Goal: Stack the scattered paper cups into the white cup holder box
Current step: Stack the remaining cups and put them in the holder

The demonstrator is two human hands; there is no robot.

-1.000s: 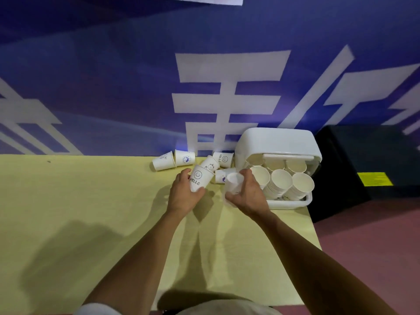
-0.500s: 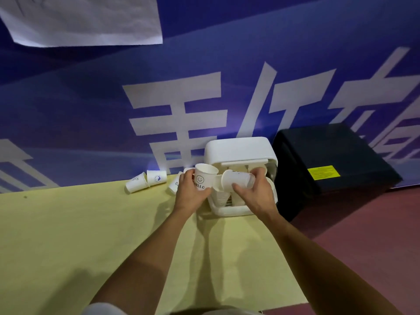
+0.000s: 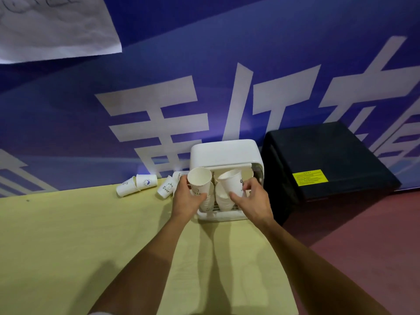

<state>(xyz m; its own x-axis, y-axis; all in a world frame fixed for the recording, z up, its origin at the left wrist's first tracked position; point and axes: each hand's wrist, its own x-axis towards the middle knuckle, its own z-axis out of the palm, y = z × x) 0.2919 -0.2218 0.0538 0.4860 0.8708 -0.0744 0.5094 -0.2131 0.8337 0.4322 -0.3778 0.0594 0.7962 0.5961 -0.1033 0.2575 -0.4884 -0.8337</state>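
Note:
The white cup holder box stands at the table's far right edge, its open front facing me, with stacks of cups inside. My left hand grips a white "HELLO" paper cup upright in front of the box's left side. My right hand holds another white paper cup, tilted with its mouth up and to the left, over the stacks. Several loose cups lie on their sides to the left: a pair by the wall and a "Bear" cup near my left hand.
The yellow table ends just right of the box. A black case with a yellow label sits on the red floor beyond that edge. A blue banner wall with white characters rises directly behind the cups and box.
Both hands lifted a cup each from the table and carried them right, up to the box's open front. The right-hand cup now tilts over the stacks inside.

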